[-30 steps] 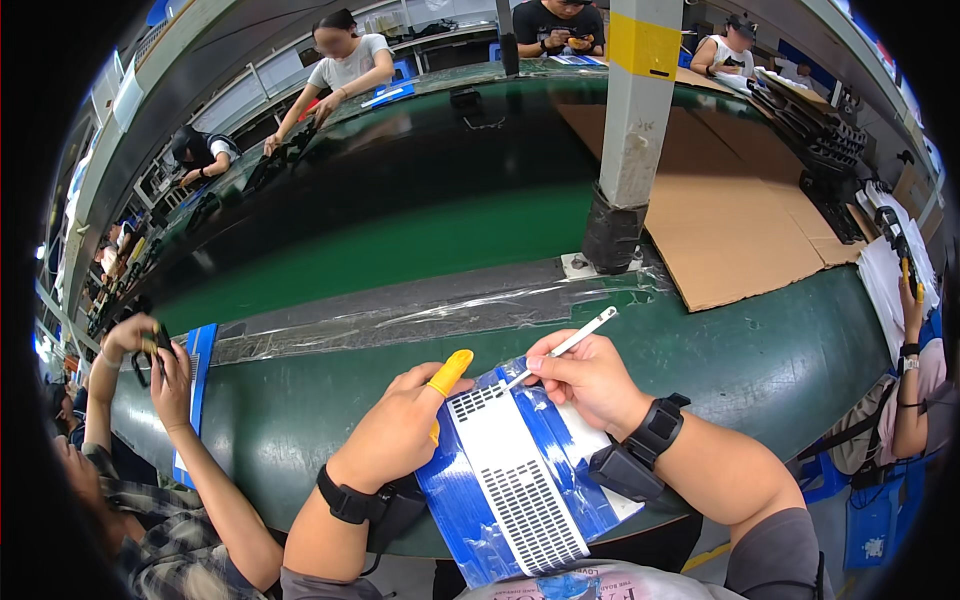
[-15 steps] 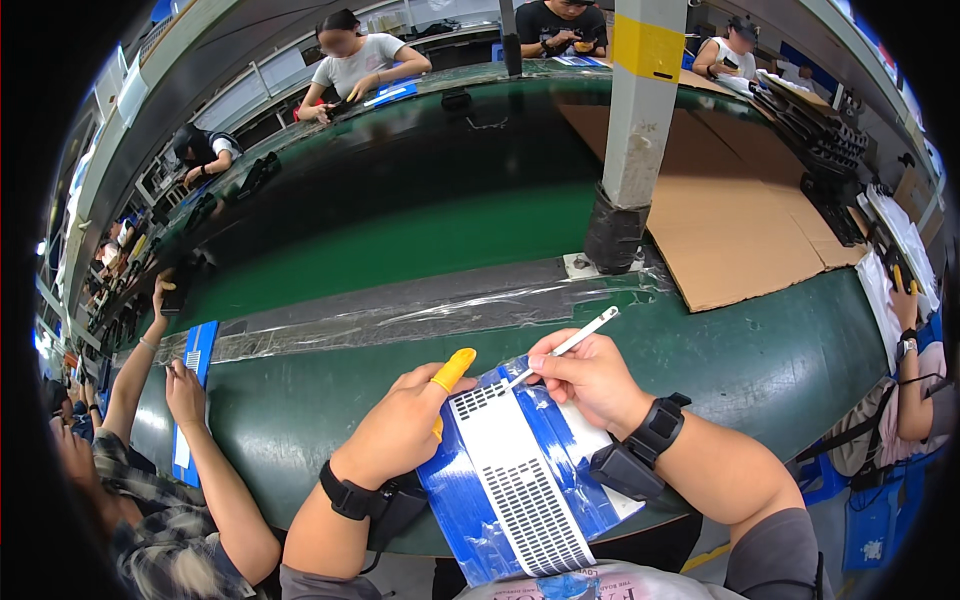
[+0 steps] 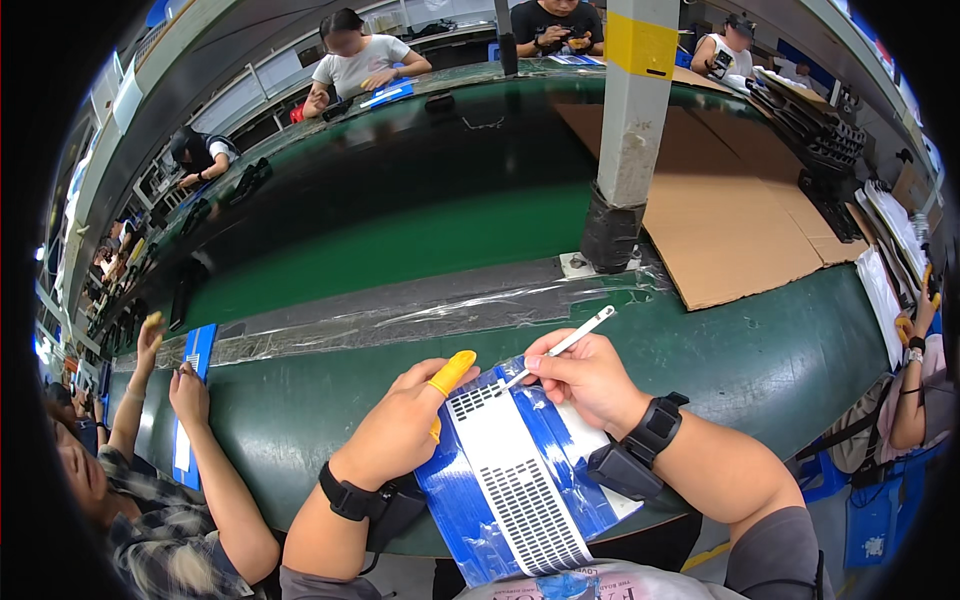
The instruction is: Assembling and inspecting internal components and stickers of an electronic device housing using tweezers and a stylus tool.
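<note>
A blue board (image 3: 455, 510) wrapped in clear tape lies tilted before me, over the near table edge. Along it runs a white sheet (image 3: 495, 435) with rows of small black rectangles; part of the rows is bare. My left hand (image 3: 405, 415), with yellow finger cots (image 3: 453, 371), grips the board's upper left edge. Between thumb and fingers of my right hand (image 3: 585, 375) is a slim white pen-like stick (image 3: 590, 325). Its lower tip meets the sheet near the top rows. Whether a black piece sits on the tip is too small to tell.
A dark green conveyor belt (image 3: 400, 220) runs beyond the table's metal strip. A grey post (image 3: 628, 140) stands ahead, beside flat cardboard (image 3: 730, 220). At left, a co-worker's arms reach over another blue board (image 3: 200, 350). More people work around the belt.
My hands and the stick hold nearly the same place. At left, the co-worker's far hand has let go of a dark object, which now lies on the belt. The right-hand neighbour's arm has shifted.
</note>
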### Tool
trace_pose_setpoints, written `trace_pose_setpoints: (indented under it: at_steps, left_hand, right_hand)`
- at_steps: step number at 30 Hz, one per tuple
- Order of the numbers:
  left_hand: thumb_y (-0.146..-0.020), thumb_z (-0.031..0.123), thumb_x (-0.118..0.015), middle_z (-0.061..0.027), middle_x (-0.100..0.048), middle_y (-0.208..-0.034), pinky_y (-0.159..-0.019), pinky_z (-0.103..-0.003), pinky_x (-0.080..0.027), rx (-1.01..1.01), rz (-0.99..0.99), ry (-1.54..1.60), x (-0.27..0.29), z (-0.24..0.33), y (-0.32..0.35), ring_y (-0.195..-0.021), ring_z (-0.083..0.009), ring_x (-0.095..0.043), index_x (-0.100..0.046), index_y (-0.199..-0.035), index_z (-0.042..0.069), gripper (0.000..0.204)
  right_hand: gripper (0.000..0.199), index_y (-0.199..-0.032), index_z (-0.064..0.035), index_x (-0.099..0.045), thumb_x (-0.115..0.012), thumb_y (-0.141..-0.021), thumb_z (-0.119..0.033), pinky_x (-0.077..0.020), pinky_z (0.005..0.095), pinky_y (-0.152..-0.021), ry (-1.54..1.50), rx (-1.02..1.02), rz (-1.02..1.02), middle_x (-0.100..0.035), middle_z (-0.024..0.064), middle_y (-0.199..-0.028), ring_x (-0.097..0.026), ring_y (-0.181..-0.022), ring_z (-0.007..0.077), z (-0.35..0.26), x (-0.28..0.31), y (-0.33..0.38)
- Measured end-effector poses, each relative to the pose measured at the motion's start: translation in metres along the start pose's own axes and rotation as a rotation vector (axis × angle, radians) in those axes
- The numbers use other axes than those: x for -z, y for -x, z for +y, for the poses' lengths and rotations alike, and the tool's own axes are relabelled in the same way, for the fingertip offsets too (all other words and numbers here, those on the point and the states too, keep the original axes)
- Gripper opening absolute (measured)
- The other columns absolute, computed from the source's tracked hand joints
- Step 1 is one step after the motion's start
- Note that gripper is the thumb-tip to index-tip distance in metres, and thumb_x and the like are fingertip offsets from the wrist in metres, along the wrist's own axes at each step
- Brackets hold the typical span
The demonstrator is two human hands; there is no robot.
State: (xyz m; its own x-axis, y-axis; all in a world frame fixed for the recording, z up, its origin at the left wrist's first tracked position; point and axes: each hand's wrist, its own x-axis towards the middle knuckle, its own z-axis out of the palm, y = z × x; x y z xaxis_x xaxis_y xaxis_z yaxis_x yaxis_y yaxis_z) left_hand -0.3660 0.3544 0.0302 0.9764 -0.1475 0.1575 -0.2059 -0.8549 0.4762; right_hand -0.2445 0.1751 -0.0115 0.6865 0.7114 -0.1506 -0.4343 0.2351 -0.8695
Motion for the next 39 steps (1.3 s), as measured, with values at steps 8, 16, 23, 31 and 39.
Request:
trace_pose_setpoints:
  at_steps: [8,16,23,31,39]
  left_hand:
    - [-0.061,-0.012,-0.045,-0.0147,-0.053,-0.103,-0.085,-0.035,-0.038,-0.007,0.034,0.043,0.0031,-0.0003,0.0026,-0.103,-0.0308,-0.044,-0.042,-0.116,0.005,0.058]
    - [-0.061,-0.011,-0.046,-0.0150,-0.053,-0.103,-0.085,-0.036,-0.038,0.002,0.044,0.024,0.0007,0.0025,0.0008,-0.102,-0.0308,-0.045,-0.045,-0.114,0.004,0.055]
    - [-0.061,-0.010,-0.046,-0.0163,-0.053,-0.102,-0.085,-0.036,-0.038,0.013,0.049,0.010,0.0013,0.0038,0.0011,-0.102,-0.0310,-0.045,-0.045,-0.113,0.004,0.054]
    - [-0.062,-0.010,-0.046,-0.0181,-0.051,-0.102,-0.084,-0.036,-0.039,0.032,0.065,0.000,0.0015,-0.0035,0.0054,-0.099,-0.0320,-0.046,-0.044,-0.114,0.003,0.053]
    - [-0.060,-0.015,-0.041,-0.0135,-0.051,-0.105,-0.073,-0.029,-0.042,0.080,0.164,-0.080,0.0005,-0.0007,-0.0037,-0.092,-0.0295,-0.051,-0.043,-0.115,0.005,0.059]
  right_hand:
    - [0.008,-0.081,0.0020,-0.054,-0.057,-0.074,-0.002,-0.0399,0.0154,-0.042,-0.002,0.002,0.003,-0.057,0.0092,-0.067,-0.050,-0.050,0.0058,0.0029,-0.0015,-0.0023]
    - [0.010,-0.082,0.0031,-0.054,-0.058,-0.074,-0.001,-0.0392,0.0145,-0.041,0.034,0.010,0.003,-0.057,0.0091,-0.066,-0.049,-0.050,0.0054,0.0010,0.0003,0.0008]
    - [0.010,-0.082,0.0031,-0.054,-0.057,-0.074,-0.001,-0.0390,0.0144,-0.040,0.042,0.007,-0.010,-0.057,0.0088,-0.066,-0.049,-0.049,0.0051,0.0005,0.0003,0.0016]
    - [0.009,-0.081,0.0024,-0.055,-0.058,-0.074,-0.002,-0.0394,0.0147,-0.041,0.004,0.004,-0.006,-0.057,0.0090,-0.066,-0.049,-0.049,0.0051,0.0027,-0.0047,-0.0011]
    - [0.005,-0.077,0.0010,-0.056,-0.057,-0.074,-0.003,-0.0395,0.0162,-0.040,0.034,0.026,0.010,-0.056,0.0074,-0.064,-0.050,-0.050,0.0066,0.0020,0.0032,-0.0030]
